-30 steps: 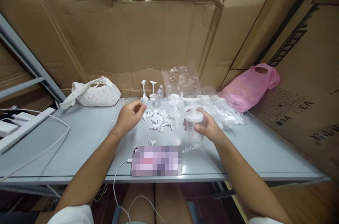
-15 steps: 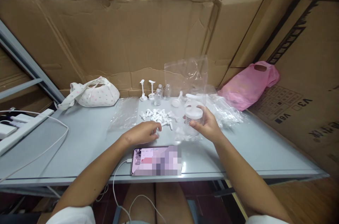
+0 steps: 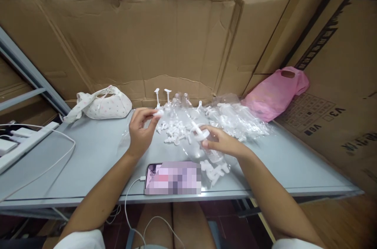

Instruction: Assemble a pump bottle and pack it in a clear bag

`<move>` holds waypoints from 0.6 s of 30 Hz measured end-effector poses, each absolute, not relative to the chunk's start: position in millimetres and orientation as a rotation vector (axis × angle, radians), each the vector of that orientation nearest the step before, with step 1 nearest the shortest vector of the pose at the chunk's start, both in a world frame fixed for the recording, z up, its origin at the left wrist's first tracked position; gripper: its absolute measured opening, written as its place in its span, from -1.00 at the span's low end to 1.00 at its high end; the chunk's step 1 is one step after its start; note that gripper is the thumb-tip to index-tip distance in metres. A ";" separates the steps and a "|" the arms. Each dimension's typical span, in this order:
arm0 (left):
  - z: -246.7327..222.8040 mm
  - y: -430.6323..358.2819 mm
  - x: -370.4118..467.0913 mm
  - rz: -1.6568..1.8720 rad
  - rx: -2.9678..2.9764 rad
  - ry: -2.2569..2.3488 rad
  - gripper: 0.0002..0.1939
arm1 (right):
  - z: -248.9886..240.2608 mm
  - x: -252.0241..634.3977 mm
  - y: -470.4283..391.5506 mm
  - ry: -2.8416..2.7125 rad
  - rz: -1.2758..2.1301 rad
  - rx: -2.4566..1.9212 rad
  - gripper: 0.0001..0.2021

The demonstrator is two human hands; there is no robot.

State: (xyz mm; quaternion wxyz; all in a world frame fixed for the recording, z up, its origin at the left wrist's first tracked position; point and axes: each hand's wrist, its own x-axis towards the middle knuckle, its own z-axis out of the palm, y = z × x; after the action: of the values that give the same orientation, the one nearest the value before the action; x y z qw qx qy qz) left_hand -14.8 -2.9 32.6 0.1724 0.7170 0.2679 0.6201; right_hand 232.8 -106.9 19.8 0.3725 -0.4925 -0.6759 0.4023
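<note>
My left hand [image 3: 141,129] is raised over the left of the table, thumb and fingers pinching a small white plastic piece [image 3: 159,112]. In my right hand [image 3: 222,141], the fingers are closed on a round white plastic cap [image 3: 202,135]; a white stem-like piece shows beside it. A clear plastic bag [image 3: 188,149] hangs around this hand, partly blurred. Between the hands lies a pile of small white plastic pieces [image 3: 173,128]. White pump heads [image 3: 167,94] stand upright behind, beside clear bottles [image 3: 186,99] seen through the plastic.
A phone [image 3: 173,178] with a cable lies at the front edge. More white pieces [image 3: 216,171] lie right of it. Bagged parts [image 3: 235,115] and a pink bag [image 3: 273,94] are at right. A white pouch [image 3: 108,103] and power strip [image 3: 29,145] are at left. Cardboard [image 3: 132,44] walls the back.
My left hand has risen back and left, now pinching a small white piece. My right hand has moved slightly left and lower. The clear bag has shifted, and white pieces now lie near the phone.
</note>
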 end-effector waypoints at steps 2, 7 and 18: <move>34.3 1.6 -18.2 1.858 2.050 0.780 -0.85 | 19.3 229.8 -108.4 -1.841 1.054 -1.258 -0.57; 34.9 9.5 -20.6 1.514 2.201 0.782 -0.80 | 17.0 227.6 -109.0 -1.953 1.060 -1.249 -0.54; 10.8 26.1 -13.6 0.883 2.256 0.769 -0.71 | 15.9 229.5 -105.6 -1.470 1.030 -1.116 -0.52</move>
State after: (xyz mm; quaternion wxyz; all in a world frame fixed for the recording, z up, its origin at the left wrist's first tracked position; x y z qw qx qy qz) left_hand -13.6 26.1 10.8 0.2953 0.8480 0.2889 0.3320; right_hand 229.5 -105.6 15.9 0.4915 -0.4598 -0.6056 0.4245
